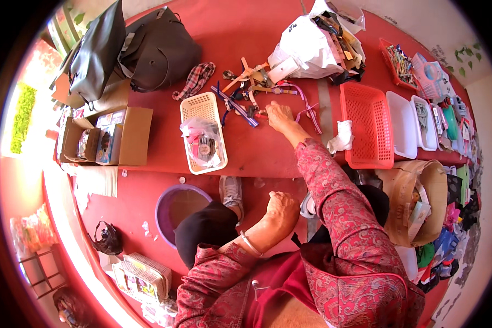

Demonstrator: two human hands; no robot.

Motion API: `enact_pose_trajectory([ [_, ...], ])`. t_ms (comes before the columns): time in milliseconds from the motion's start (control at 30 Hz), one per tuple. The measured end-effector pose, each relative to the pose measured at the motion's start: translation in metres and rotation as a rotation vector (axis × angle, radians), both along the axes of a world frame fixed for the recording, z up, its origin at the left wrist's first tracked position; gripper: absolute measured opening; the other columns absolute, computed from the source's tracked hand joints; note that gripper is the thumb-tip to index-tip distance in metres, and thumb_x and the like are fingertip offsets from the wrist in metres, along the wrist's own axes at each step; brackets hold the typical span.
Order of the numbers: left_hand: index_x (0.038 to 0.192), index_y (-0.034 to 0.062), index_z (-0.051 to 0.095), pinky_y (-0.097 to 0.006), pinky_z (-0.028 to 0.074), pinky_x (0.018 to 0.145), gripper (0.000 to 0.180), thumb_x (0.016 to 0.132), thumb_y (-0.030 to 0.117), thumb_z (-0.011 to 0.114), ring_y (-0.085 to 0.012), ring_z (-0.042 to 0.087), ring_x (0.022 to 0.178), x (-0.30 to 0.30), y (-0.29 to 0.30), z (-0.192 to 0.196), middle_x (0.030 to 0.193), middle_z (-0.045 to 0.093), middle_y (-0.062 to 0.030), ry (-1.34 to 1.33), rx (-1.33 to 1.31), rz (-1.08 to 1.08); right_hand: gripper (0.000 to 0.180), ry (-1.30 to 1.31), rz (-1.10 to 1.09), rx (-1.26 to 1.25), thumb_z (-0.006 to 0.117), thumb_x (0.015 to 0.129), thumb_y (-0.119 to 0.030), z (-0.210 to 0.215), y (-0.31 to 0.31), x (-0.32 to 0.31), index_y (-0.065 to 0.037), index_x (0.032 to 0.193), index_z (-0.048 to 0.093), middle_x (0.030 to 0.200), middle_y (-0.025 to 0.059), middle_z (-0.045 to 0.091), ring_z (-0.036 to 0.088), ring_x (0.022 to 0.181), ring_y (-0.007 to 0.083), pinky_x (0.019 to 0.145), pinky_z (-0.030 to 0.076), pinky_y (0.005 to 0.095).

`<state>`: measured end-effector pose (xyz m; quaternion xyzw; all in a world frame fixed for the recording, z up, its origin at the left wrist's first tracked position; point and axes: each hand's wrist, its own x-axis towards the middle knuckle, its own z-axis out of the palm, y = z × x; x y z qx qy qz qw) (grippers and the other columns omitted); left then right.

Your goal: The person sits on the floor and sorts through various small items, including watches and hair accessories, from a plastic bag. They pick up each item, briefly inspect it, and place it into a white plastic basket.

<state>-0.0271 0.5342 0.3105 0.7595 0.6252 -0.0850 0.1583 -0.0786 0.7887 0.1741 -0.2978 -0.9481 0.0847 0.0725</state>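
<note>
From the head camera, sorting looked barely halfway: a messy pile of straps and clips (pixel 257 90) lay loose on the red table (pixel 268 153), the red mesh basket (pixel 366 126) sat empty, and the white lattice tray (pixel 203 131) held only one crinkly plastic bag (pixel 202 143). Right hand (pixel 279 116) rested fingers-down at the pile's edge; couldn't tell if it pinched anything. Left hand (pixel 281 210) was curled loosely, holding nothing visible.
</note>
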Motion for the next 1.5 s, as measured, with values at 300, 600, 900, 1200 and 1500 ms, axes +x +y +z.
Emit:
enact_pose_trajectory([
  [300,0.077,0.0082,0.060,-0.033,0.043,0.063,0.012,0.074,0.017,0.052,-0.0211,0.060,0.074,0.003,-0.002,0.008,0.078,0.061,-0.0093,-0.008,-0.037,-0.031,0.022,0.126,-0.164,-0.090,0.056,0.067,-0.005,-0.008,-0.017,0.002,-0.002,0.089,0.052,0.088,0.0182,0.054,0.057,0.078,0.0352,0.067,0.047,0.0437],
  [600,0.078,0.0091,0.059,-0.033,0.043,0.062,0.012,0.073,0.019,0.054,-0.0203,0.060,0.073,-0.001,-0.007,0.000,0.076,0.061,-0.0078,0.008,0.037,0.015,0.018,-0.060,-0.105,-0.091,0.054,0.067,-0.008,0.013,-0.019,-0.008,0.001,0.082,0.053,0.080,0.0216,0.060,0.059,0.076,0.0372,0.066,0.047,0.0445],
  [900,0.075,0.0106,0.056,-0.028,0.043,0.049,0.008,0.070,0.017,0.056,-0.0161,0.061,0.063,-0.021,0.012,0.020,0.066,0.059,-0.0022,0.032,0.224,0.040,0.028,0.365,-0.041,-0.321,0.067,0.061,-0.009,0.093,-0.004,0.019,0.002,0.083,0.053,0.069,0.0140,0.059,0.058,0.065,0.0233,0.059,0.047,0.0329],
  [1200,0.130,0.0032,0.028,-0.031,0.036,0.090,0.051,0.089,0.029,0.045,-0.0194,0.043,0.111,-0.055,0.051,0.065,0.121,0.044,-0.0091,-1.758,0.377,0.810,0.034,0.966,-0.113,-0.498,0.066,0.069,-0.002,0.228,-0.100,0.078,-0.001,0.098,0.049,0.081,0.0044,0.052,0.047,0.063,0.0045,0.048,0.044,0.0175],
  [1500,0.112,0.0026,0.044,-0.025,0.041,0.078,0.031,0.085,0.016,0.053,-0.0097,0.050,0.091,-0.049,0.057,0.058,0.102,0.052,-0.0031,-2.163,0.512,0.596,0.032,0.961,-0.048,-0.167,0.065,0.067,0.002,0.224,-0.146,0.090,-0.004,0.096,0.052,0.078,0.0016,0.056,0.039,0.049,0.0061,0.045,0.036,0.0212],
])
